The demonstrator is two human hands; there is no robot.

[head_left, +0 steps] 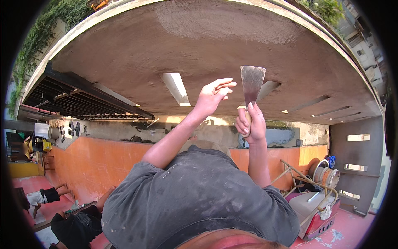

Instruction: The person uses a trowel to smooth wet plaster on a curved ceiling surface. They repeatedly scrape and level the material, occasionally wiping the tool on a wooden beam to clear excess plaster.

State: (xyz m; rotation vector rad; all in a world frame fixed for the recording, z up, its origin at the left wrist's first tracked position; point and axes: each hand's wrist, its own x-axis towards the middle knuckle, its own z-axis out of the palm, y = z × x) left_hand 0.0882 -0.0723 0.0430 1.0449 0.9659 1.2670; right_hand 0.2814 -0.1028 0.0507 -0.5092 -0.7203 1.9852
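Note:
My right hand (256, 126) is closed round the handle of a putty knife (252, 79), holding it upright. The knife's wide, flared metal blade points up in front of the brown plastered wall (199, 45), and whether it touches the plaster I cannot tell. To its left, my left hand (210, 96) is raised with nothing in it. Its fingers are loosely stretched toward the blade, apart from the knife. Between and beside my hands the wall has narrow slots, one of them a bright slot (177, 88) left of my left hand.
A dark barred metal gate (78, 97) adjoins the wall at left. Two people, one in a black shirt (78, 228), are at lower left. At right stand a tan metal frame (306, 180), a dirty bucket (331, 177) and a red box (321, 220). Orange flooring (95, 159) lies below.

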